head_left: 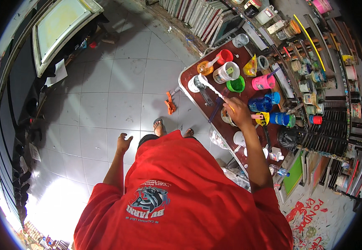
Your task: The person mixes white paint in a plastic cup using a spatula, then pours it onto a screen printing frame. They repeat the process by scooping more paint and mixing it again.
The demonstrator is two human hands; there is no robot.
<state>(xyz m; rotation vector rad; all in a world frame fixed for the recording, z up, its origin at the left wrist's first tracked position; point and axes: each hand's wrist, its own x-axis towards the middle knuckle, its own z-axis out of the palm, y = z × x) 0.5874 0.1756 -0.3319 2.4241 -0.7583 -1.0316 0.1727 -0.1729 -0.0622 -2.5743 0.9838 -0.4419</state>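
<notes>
My right hand [237,111] is closed around the end of a long stir stick [212,88] coated in thick white paint. The stick's far tip is over a small white paint pot [194,85] at the table's left edge. Around it stand an orange cup [204,69], a red cup [226,55], a white bucket [220,76] with a stick in it, and a green cup [236,85]. Nearer my right hand are a yellow cup [265,120] and a blue jar [258,104]. My left hand [124,143] hangs over the floor, holding nothing, fingers apart.
The dark red table [235,131] has a metal rim. A pink cup [263,82] stands toward its right side, below crowded shelves [310,75]. Flat frames [197,16] lean at the back. A printing screen [62,29] lies far left. An orange object [170,104] is by the table leg.
</notes>
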